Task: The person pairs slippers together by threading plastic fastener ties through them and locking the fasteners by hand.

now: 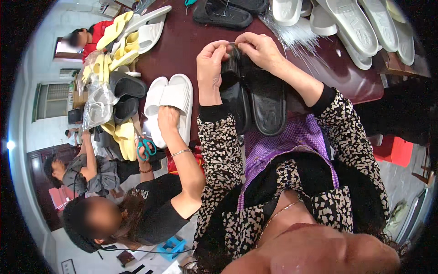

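Note:
A pair of black slide sandals lies at the table's near edge in front of me, the right black slide with its ribbed footbed facing up and the left black slide beside it. Over the toe end of the left slide, my left hand is closed in a pinch. My right hand pinches from the other side, and the fingertips of both hands nearly meet. Whatever thin thing they hold between them is too small to make out. A fan of thin clear plastic ties lies just beyond my right hand.
Grey slides are heaped at the far right, and more black slides lie at the far edge. At left, a co-worker's hand rests on white slides; their other hand holds teal-handled scissors. Yellow slides lie beyond.

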`<state>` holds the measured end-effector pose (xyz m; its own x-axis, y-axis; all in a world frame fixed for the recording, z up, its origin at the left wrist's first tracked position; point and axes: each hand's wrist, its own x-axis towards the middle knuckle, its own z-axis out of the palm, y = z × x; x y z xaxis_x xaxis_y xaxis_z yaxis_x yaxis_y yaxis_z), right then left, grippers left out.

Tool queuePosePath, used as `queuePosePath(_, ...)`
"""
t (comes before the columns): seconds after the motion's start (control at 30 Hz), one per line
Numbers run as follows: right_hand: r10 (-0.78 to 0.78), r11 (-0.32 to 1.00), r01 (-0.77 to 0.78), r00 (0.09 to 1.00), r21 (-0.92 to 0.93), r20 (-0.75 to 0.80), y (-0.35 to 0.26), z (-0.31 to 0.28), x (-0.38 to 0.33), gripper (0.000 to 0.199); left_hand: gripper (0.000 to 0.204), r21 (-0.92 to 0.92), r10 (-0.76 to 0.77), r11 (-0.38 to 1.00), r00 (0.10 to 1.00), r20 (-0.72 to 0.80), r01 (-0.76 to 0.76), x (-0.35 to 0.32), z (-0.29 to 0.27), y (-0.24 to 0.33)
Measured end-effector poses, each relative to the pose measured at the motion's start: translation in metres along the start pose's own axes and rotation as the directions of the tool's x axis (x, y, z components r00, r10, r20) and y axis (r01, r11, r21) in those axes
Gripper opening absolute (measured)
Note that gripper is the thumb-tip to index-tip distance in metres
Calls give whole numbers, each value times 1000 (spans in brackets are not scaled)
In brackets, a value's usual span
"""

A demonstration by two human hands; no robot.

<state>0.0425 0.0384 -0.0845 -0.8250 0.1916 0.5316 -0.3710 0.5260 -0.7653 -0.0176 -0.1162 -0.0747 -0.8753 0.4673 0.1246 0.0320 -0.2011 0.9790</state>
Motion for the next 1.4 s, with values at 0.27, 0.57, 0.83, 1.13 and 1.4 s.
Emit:
queuePosePath(0.27, -398, 897, 358, 909, -259, -120, -13, -36, -10, 22, 21, 208, 142, 975, 944, -299, -81, -1, -33, -18)
queuePosePath(0.57, -18, 865, 248, 884, -436, 467, -59, -59, -63, 30, 25, 406, 112, 913, 932, -345, 40, 4, -44, -39)
queuePosePath(0.83, -58, 801, 323, 880, -504, 472, -34, -46, -51, 23, 21, 323, 105, 946, 934, -340, 11, 7, -28, -40)
queuePosePath(1.13, -176, 676, 292, 956, -677, 237, -23, -97, -34, 20, 20, 128, -50, 986, 931, -361, 102, 5, -16, -33)
queuePosePath(1.4, -115, 395, 171, 984, -903, 136, -37, -242, 87, 14, 21, 164, -79, 976, 930, -360, 146, -4, -13, -33)
